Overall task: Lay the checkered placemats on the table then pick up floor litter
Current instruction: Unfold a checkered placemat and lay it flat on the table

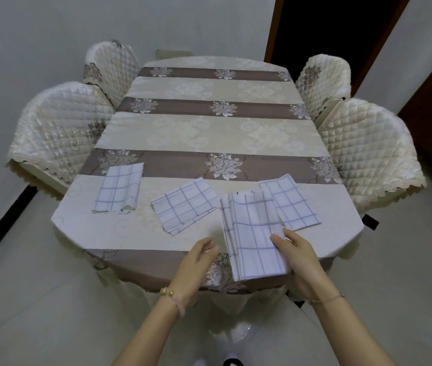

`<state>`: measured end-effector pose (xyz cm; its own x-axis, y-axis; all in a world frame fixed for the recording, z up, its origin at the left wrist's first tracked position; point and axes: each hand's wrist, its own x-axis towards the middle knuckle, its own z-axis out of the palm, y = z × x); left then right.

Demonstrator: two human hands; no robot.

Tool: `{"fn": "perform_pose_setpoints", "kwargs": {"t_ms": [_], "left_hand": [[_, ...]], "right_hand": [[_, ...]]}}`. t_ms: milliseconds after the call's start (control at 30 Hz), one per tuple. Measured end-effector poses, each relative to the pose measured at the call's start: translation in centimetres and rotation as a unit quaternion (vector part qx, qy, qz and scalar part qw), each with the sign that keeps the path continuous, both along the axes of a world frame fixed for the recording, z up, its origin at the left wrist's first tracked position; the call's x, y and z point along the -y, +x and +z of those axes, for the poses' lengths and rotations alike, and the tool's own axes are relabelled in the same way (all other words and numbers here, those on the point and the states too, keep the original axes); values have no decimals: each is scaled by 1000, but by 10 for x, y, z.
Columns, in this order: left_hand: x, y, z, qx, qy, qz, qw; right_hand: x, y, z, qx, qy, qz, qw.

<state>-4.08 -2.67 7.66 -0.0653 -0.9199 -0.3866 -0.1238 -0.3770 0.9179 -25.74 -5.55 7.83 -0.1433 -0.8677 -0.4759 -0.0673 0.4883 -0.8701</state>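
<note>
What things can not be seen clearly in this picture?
- Head view: how many placemats are in the held stack; the layers overlap.
- Right hand: its fingers show only on top; the rest sit behind the cloth.
- Floor litter: none visible; the table and chairs hide much of the floor.

matt cloth placemats, satiny tablecloth, quilted chair covers

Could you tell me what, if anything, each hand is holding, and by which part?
The right hand grips a folded checkered placemat by its right edge, near the lower corner. The left hand holds nothing.
</note>
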Motion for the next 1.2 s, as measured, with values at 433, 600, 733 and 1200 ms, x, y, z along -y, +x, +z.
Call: {"fn": "perform_pose_setpoints", "kwargs": {"t_ms": [433, 600, 733, 1200], "left_hand": [[-4, -31, 33, -25, -82, 99, 991], [-10, -34, 36, -44, -70, 96, 992], [-17, -32, 38, -81, -57, 97, 990], [-21, 39, 18, 12, -83, 166, 983]], "right_hand": [[-43, 28, 23, -81, -141, 45, 986], [-53, 48, 29, 11, -94, 106, 990], [-57, 49, 29, 27, -85, 121, 989], [-35, -7, 28, -40, -92, 15, 995]]}}
